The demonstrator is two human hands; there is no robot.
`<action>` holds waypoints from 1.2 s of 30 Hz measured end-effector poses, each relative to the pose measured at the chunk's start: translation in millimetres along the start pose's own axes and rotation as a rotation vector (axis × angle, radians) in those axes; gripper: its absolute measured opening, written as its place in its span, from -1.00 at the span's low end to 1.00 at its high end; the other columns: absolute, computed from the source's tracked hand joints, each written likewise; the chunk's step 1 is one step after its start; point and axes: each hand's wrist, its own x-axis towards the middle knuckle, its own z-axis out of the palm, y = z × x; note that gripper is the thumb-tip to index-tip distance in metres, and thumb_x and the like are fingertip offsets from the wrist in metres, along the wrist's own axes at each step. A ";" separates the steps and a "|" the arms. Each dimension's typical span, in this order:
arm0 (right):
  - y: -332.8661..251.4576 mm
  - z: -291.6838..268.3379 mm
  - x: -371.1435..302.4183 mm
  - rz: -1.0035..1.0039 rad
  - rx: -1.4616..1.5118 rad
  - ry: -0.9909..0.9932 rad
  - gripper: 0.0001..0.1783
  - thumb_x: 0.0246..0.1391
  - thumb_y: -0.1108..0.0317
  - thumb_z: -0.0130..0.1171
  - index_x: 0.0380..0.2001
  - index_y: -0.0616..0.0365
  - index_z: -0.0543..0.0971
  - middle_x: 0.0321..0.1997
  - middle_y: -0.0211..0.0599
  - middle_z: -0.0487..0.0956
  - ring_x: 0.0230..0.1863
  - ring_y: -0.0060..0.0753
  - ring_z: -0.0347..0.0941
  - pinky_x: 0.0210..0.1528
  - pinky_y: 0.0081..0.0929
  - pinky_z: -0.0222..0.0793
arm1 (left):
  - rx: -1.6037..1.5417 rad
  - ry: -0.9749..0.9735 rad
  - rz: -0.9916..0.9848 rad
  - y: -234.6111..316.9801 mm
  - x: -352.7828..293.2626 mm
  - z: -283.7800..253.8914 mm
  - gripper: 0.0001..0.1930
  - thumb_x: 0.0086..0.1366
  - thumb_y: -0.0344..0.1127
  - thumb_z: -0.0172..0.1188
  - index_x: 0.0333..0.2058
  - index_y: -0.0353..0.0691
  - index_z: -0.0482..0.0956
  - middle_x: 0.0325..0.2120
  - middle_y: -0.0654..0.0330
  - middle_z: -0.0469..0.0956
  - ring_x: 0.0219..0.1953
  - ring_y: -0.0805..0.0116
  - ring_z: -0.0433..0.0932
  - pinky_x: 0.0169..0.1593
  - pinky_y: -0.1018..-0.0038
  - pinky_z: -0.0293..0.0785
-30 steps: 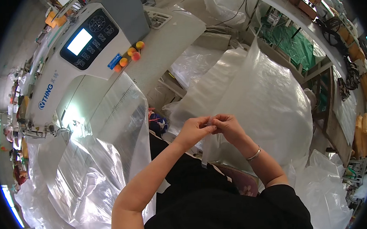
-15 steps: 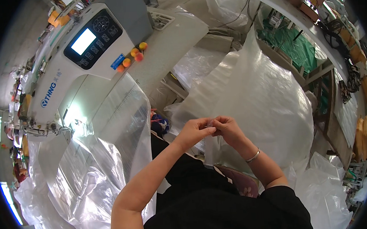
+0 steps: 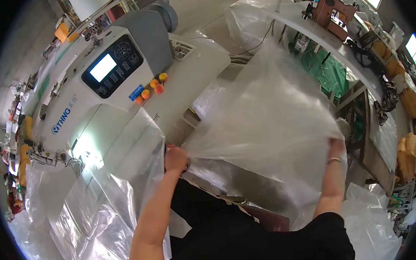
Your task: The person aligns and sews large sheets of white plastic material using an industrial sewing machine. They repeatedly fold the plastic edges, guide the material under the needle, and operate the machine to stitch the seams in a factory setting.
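one fist, the left hand (image 3: 175, 160), sits at eight o'clock from my feed's centre, apparently gripping the edge of a clear plastic sheet (image 3: 259, 112). the right hand (image 3: 336, 147) is just past three, blurred, and i cannot tell whether its fingers are open or closed. a second ago the two hands met in a pinch; now they are well apart, the sheet spread between them toward two o'clock. i judge that fingertip work has given way to handling the sheet broadly.
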 end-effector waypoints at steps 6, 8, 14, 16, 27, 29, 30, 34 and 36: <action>-34.0 -119.5 18.5 -0.011 0.303 0.466 -0.78 0.15 0.31 0.02 -0.50 0.12 0.57 -0.43 -0.24 0.59 -0.39 -0.21 0.56 -0.42 -0.26 0.44 | -2.066 0.287 -0.575 1.9 -4.9 -47.1 -0.51 0.32 -0.13 0.08 0.10 -0.33 0.30 -0.21 0.10 0.56 -0.19 0.37 0.58 -0.17 0.47 0.47; -157.8 -168.2 -58.6 -0.580 0.819 0.294 -0.87 0.09 0.37 0.05 -0.51 0.13 0.46 -0.53 -0.27 0.47 -0.55 -0.33 0.41 -0.50 -0.36 0.30 | -1.828 0.359 -0.621 33.1 -2.0 -77.6 -0.26 0.33 -0.03 0.07 0.29 -0.31 -0.04 0.10 -0.02 0.36 0.01 0.28 0.48 0.00 0.39 0.41; -331.6 -314.7 -330.4 -2.105 0.769 -0.211 -0.83 -0.04 0.29 0.15 -0.58 0.09 0.44 -0.62 -0.33 0.44 -0.59 -0.21 0.42 -0.47 -0.29 0.39 | -1.341 -0.111 0.028 122.7 -1.5 -111.8 0.00 0.17 0.05 0.25 0.32 -0.37 -0.16 0.30 -0.11 0.01 0.36 0.05 -0.05 0.38 0.34 -0.17; -334.5 -336.1 -371.2 -1.890 1.118 -0.940 -0.80 -0.02 0.27 0.16 -0.57 0.13 0.43 -0.60 -0.19 0.45 -0.56 -0.09 0.42 -0.52 -0.24 0.36 | -1.390 -0.141 0.036 143.3 -23.0 -87.4 -0.01 0.08 0.03 0.34 0.30 -0.36 -0.03 0.21 -0.10 0.20 0.25 0.09 0.21 0.31 0.29 0.05; -345.3 -144.3 -29.9 -1.012 0.129 -0.371 -0.06 -0.17 0.19 0.40 0.29 0.08 0.18 0.27 0.01 0.28 0.29 -0.02 0.20 0.27 -0.17 0.15 | -0.605 -0.252 0.633 188.0 -126.2 -45.7 -0.87 0.11 -0.33 0.06 -0.39 -0.20 0.52 -0.37 0.04 0.56 -0.25 0.00 0.55 -0.19 0.14 0.44; -256.6 4.0 -21.5 -0.982 -0.146 -0.685 -0.09 -0.01 0.34 0.13 0.37 0.19 -0.05 0.39 0.08 0.09 0.38 0.08 0.02 0.35 -0.13 0.02 | -0.678 -0.012 0.750 181.5 -121.8 -48.9 -0.87 0.09 -0.32 0.07 -0.42 -0.22 0.50 -0.41 0.05 0.54 -0.30 0.00 0.53 -0.21 0.13 0.44; -248.9 32.4 -45.1 -1.017 -0.145 -0.900 -0.14 -0.03 0.44 0.03 0.35 0.27 -0.05 0.36 0.11 0.14 0.37 0.13 0.02 0.35 -0.07 0.01 | -0.657 0.025 0.714 178.1 -123.1 -59.7 -0.87 0.09 -0.32 0.07 -0.44 -0.23 0.49 -0.43 0.05 0.53 -0.32 0.01 0.52 -0.22 0.14 0.44; -237.0 -11.9 -187.8 -1.105 0.383 -0.417 -0.03 -0.36 0.04 0.47 0.11 0.36 0.33 0.13 0.09 0.39 0.16 0.09 0.30 0.18 -0.10 0.27 | -0.617 0.014 0.558 174.7 -121.5 -106.2 -0.85 0.14 -0.30 0.02 -0.47 -0.26 0.47 -0.47 0.00 0.51 -0.34 -0.05 0.53 -0.24 0.11 0.44; -239.0 -17.2 -200.3 -1.146 0.444 -0.439 -0.32 -0.19 0.15 0.36 -0.02 0.34 0.44 -0.03 0.09 0.49 0.01 0.11 0.41 0.03 -0.08 0.36 | -0.782 0.148 0.539 182.6 -117.1 -103.6 -0.88 0.11 -0.36 0.06 -0.44 -0.28 0.50 -0.41 -0.07 0.54 -0.29 -0.08 0.55 -0.22 0.15 0.46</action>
